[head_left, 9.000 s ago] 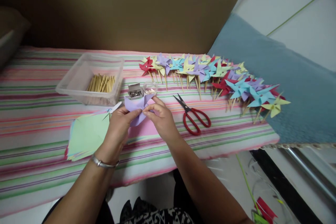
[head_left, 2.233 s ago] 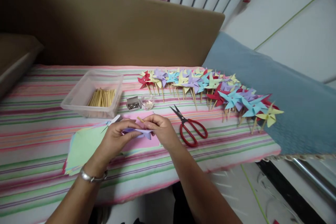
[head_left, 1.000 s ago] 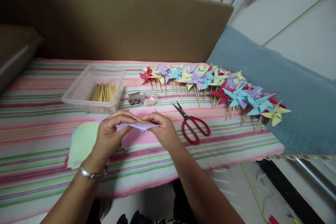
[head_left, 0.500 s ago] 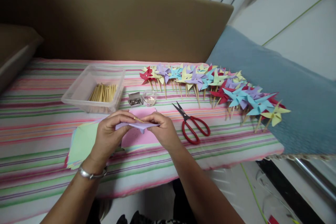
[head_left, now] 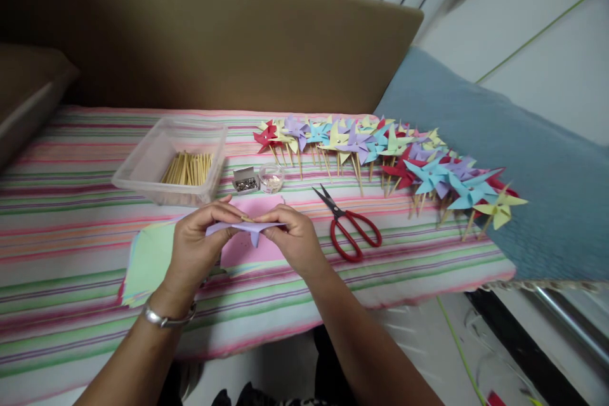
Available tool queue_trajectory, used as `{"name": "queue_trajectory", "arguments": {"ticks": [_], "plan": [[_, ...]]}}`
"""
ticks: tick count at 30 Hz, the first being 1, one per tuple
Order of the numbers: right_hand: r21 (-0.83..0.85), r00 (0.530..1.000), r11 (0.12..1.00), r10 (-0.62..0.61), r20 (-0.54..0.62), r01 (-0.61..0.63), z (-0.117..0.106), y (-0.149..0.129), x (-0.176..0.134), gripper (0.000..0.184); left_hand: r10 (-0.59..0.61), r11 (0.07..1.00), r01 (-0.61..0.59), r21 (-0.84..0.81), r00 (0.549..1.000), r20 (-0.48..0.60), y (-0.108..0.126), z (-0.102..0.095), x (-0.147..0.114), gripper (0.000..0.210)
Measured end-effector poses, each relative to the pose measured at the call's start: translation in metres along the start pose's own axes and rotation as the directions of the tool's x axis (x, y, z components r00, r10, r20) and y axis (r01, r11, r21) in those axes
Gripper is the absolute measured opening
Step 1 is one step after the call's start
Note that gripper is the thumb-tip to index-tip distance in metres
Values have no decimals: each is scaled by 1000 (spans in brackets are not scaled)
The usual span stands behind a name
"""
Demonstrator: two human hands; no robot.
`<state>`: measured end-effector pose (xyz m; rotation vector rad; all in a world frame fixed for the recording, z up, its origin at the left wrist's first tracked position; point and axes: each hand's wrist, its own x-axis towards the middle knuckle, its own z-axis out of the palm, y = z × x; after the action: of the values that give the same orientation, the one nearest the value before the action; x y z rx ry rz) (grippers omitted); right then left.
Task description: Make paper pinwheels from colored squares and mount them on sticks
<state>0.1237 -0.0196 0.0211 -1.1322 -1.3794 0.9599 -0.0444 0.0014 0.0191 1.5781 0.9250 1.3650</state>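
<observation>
Between my two hands is a purple paper pinwheel [head_left: 252, 228], seen nearly edge-on, with one blade pointing down toward me. My left hand [head_left: 202, 228] pinches its left side, and my right hand [head_left: 292, 233] is closed on its right side. A short wooden stick [head_left: 247, 219] lies along the back of the paper at the fingers; most of it is hidden. Beneath the hands, a pink sheet [head_left: 252, 255] rests on the striped cloth. Beside my left wrist lies a stack of coloured paper squares [head_left: 150, 260], pale green on top.
A clear plastic box [head_left: 143, 171] holds wooden sticks [head_left: 188, 168]. Near it are a small box of metal pins [head_left: 245, 183] and a round clear dish [head_left: 271, 179]. Red-handled scissors [head_left: 349, 228] lie open at right, below many finished pinwheels [head_left: 356, 143]. A cardboard panel [head_left: 214, 38] stands behind.
The purple pinwheel has tipped and shifted slightly left in my hands, and the stick now shows less of its length. Everything else on the cloth stays put.
</observation>
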Motion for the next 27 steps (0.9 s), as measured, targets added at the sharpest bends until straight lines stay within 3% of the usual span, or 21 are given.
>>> {"name": "queue_trajectory", "arguments": {"ticks": [11, 14, 17, 22, 27], "plan": [[-9, 1000, 1000, 17, 4, -17, 2, 0, -1, 10, -11, 1000, 11, 0, 1000, -3, 0, 1, 0, 8], [55, 994, 994, 88, 60, -92, 0, 5, 0, 13, -102, 994, 101, -49, 994, -24, -1, 2, 2, 6], [130, 971, 969, 193, 138, -211, -8, 11, 3, 16, -235, 952, 209, -222, 967, -99, -7, -1, 7, 10], [98, 950, 952, 275, 150, -291, -22, 16, 7, 18, -385, 837, 247, -488, 900, -206, -16, -9, 17, 17], [20, 937, 956, 283, 203, -293, -20, 15, 6, 19, -465, 810, 345, -473, 871, -161, -21, -10, 18, 21]]}}
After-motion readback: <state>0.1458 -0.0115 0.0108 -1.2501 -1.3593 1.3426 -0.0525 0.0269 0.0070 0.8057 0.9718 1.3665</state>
